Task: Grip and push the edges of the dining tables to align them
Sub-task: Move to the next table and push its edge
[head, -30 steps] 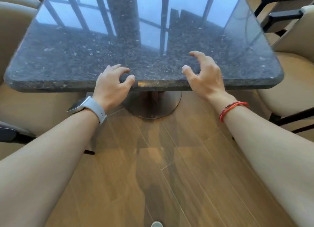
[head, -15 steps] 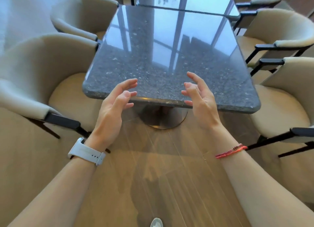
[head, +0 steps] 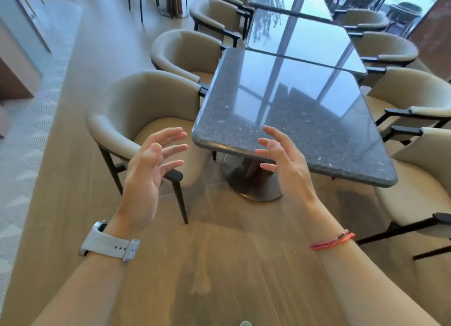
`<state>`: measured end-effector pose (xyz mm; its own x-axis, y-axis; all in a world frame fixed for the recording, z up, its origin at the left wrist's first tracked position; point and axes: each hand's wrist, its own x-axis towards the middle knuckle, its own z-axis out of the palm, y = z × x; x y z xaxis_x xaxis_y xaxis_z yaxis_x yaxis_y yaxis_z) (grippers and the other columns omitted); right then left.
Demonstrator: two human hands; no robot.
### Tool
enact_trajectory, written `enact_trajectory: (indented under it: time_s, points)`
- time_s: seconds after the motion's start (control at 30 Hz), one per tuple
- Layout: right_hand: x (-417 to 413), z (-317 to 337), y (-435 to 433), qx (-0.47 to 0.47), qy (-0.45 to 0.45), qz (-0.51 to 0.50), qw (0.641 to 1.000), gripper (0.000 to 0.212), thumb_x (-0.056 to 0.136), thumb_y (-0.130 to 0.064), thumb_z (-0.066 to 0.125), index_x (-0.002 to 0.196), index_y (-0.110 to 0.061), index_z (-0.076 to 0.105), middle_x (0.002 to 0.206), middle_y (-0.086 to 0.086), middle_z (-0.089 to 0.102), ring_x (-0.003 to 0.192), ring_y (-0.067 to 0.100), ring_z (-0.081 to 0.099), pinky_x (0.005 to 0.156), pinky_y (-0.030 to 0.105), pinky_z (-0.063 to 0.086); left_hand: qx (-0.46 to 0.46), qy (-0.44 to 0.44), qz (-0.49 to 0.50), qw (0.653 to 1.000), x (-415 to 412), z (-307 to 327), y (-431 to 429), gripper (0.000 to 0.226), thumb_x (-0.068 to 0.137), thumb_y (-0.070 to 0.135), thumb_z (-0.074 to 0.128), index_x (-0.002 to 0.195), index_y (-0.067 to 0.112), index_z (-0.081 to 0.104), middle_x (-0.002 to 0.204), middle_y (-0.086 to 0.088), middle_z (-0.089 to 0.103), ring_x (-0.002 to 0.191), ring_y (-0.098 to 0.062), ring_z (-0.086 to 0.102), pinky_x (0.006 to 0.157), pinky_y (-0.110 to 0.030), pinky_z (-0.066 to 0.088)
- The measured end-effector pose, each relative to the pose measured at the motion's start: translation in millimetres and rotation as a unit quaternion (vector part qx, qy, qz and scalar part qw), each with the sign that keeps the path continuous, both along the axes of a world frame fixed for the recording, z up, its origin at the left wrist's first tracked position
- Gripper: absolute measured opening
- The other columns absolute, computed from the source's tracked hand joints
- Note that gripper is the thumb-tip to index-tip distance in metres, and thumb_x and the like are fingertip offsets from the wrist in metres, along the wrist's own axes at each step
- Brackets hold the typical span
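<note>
Hands have come off the stone: a second ago both gripped the near edge of the nearest dining table [head: 292, 120], and now the left hand [head: 148, 176] and right hand [head: 285, 164] hang in the air, fingers spread and loosely bent, holding nothing. The left hand sits at 9 o'clock from the table's near corner, clear of it. The right hand overlaps the near edge in view, but I judge it lifted.

The view has risen too, so the table runs toward 12 o'clock, its far edge meeting the second table [head: 300, 40]. The push looks finished and the line is probably being checked. The near top seems to be shifted slightly toward 9 o'clock.

No brand, label or writing is legible, not even on the watch strap [head: 109, 244].
</note>
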<state>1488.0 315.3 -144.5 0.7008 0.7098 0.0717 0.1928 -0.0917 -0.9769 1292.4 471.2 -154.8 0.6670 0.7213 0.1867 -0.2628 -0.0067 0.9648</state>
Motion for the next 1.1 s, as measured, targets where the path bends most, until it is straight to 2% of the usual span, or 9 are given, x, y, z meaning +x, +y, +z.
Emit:
enact_trajectory:
  time_s: [0.1,0.27,0.4,0.5,0.63,0.73,0.8,0.97,1.1]
  points:
    - [-38,9,29,0.01,-0.011,0.018,1.0,0.028,0.092,-0.052,0.046,0.119,-0.056,0.055,0.125,-0.016,0.064,0.117,0.011,0.064,0.096,0.034,0.056,-0.001,-0.013,0.027,1.0,-47,9,21,0.048,0.087,0.054,0.048,0.122,0.026,0.065,0.132,-0.005,0.066,0.122,-0.027,0.063,0.101,-0.048,0.046]
    - [-104,18,92,0.029,-0.013,0.054,0.998,0.047,0.093,-0.052,0.045,0.136,-0.037,0.053,0.126,-0.01,0.066,0.113,0.013,0.067,0.093,0.034,0.058,-0.001,-0.024,0.064,0.998,-127,25,66,0.047,0.088,0.063,0.057,0.122,0.033,0.069,0.133,-0.004,0.067,0.123,-0.029,0.061,0.103,-0.051,0.045]
    - [-146,24,154,0.039,-0.009,0.097,0.994,0.049,0.094,-0.053,0.046,0.139,-0.033,0.053,0.126,-0.003,0.067,0.112,0.016,0.068,0.093,0.037,0.059,-0.004,-0.029,0.094,0.995,-177,33,114,0.072,0.078,0.079,0.062,0.129,0.028,0.064,0.137,-0.004,0.065,0.128,-0.032,0.059,0.103,-0.049,0.045]
    - [-165,27,206,0.047,-0.01,0.127,0.991,0.058,0.09,-0.06,0.047,0.141,-0.032,0.052,0.128,0.0,0.066,0.112,0.018,0.068,0.091,0.037,0.059,0.006,-0.027,0.117,0.993,-200,32,158,0.08,0.076,0.081,0.061,0.133,0.024,0.06,0.139,-0.005,0.064,0.129,-0.033,0.059,0.105,-0.05,0.045]
    - [-176,26,280,0.068,0.003,0.158,0.985,0.061,0.088,-0.061,0.047,0.142,-0.032,0.049,0.128,0.002,0.066,0.112,0.021,0.068,0.091,0.039,0.059,0.02,-0.025,0.143,0.989,-216,32,224,0.083,0.076,0.083,0.06,0.134,0.024,0.058,0.139,-0.005,0.063,0.128,-0.03,0.061,0.104,-0.05,0.047]
    - [-181,21,350,0.08,0.029,0.18,0.98,0.045,0.096,-0.048,0.045,0.139,-0.034,0.05,0.127,0.004,0.067,0.111,0.021,0.068,0.09,0.037,0.059,0.024,-0.012,0.159,0.987,-221,35,285,0.085,0.073,0.084,0.061,0.133,0.024,0.058,0.136,-0.003,0.064,0.126,-0.028,0.061,0.102,-0.047,0.047]
    - [-183,19,396,0.081,0.049,0.191,0.977,0.042,0.096,-0.046,0.044,0.136,-0.036,0.051,0.127,0.007,0.066,0.111,0.023,0.068,0.088,0.036,0.059,0.021,0.001,0.17,0.985,-222,38,326,0.084,0.073,0.084,0.061,0.132,0.025,0.059,0.135,-0.002,0.064,0.125,-0.026,0.061,0.1,-0.045,0.046]
    - [-185,21,502,0.072,0.081,0.201,0.974,0.061,0.086,-0.062,0.052,0.139,-0.032,0.051,0.128,0.008,0.066,0.111,0.022,0.068,0.087,0.036,0.057,0.012,0.005,0.181,0.983,-227,48,434,0.09,0.072,0.082,0.063,0.135,0.019,0.056,0.134,-0.003,0.064,0.123,-0.024,0.06,0.097,-0.039,0.048]
    - [-181,23,578,0.069,0.091,0.201,0.973,0.058,0.088,-0.059,0.05,0.139,-0.033,0.053,0.128,0.006,0.067,0.111,0.022,0.069,0.089,0.04,0.055,0.006,0.006,0.181,0.983,-227,46,511,0.09,0.074,0.081,0.062,0.136,0.017,0.056,0.134,-0.004,0.064,0.123,-0.027,0.059,0.098,-0.04,0.049]
